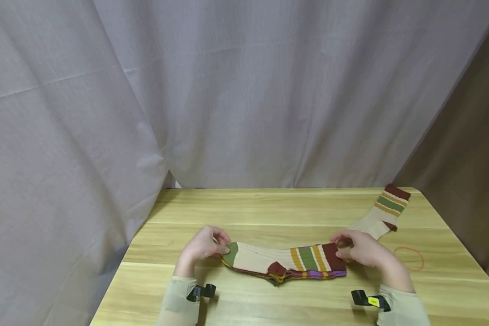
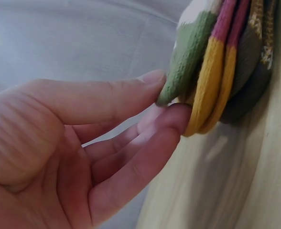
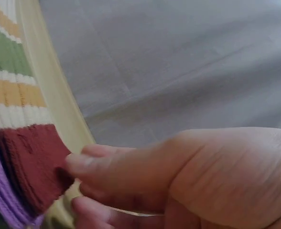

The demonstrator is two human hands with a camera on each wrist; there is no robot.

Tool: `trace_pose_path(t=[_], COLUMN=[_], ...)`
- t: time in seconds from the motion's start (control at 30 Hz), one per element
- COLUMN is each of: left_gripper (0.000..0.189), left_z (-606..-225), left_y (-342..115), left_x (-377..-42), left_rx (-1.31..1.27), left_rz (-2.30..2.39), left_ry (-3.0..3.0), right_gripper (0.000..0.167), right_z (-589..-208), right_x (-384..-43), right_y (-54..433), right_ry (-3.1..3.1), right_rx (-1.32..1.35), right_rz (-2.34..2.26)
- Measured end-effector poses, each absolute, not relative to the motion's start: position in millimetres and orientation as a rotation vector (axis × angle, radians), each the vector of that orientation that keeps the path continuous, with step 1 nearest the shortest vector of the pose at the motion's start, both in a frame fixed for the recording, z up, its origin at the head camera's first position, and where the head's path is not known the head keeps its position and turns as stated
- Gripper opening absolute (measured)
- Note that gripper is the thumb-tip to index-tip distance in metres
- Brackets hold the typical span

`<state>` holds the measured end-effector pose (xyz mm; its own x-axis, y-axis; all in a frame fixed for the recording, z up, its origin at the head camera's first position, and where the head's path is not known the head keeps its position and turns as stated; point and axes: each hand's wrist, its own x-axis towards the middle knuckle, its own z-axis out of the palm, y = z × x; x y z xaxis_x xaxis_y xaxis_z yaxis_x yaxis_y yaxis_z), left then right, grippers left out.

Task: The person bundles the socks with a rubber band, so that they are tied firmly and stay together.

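A cream sock [image 1: 256, 258] with a green toe, maroon heel and striped cuff lies on top of a stack of socks on the table. My left hand [image 1: 204, 246] pinches its green toe [image 2: 190, 50] between thumb and fingers. Beneath it, the left wrist view shows yellow-toed socks [image 2: 210, 86] and dark-toed socks [image 2: 250, 90]. At the other end my right hand [image 1: 360, 248] pinches the maroon cuff [image 3: 37, 164]. A purple cuff edge [image 3: 4, 191] shows under that one.
Another cream striped sock [image 1: 392, 203] lies at the table's back right, its toe end partly behind my right hand. An orange-red elastic loop [image 1: 411, 259] rests to the right. A grey curtain [image 1: 269, 113] hangs behind the wooden table [image 1: 269, 208].
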<state>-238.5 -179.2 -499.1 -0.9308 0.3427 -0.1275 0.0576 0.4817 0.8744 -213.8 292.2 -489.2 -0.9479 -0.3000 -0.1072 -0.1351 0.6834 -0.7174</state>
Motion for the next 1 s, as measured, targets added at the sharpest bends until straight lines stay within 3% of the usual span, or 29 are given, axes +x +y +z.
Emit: trace_pose_path(t=[0.6, 1.0], left_gripper=[0.031, 0.028], left_z=[-486, -487], left_y=[-181, -166], left_x=[-239, -248], left_rx=[0.257, 0.324], left_rz=[1.672, 1.741], left_ry=[2.464, 2.396], right_gripper=[0.028, 0.030], right_z=[-496, -501], right_x=[-240, -255], right_y=[336, 314], right_ry=[2.981, 2.968], right_rx=[-0.295, -0.372], right_rz=[-0.790, -0.724])
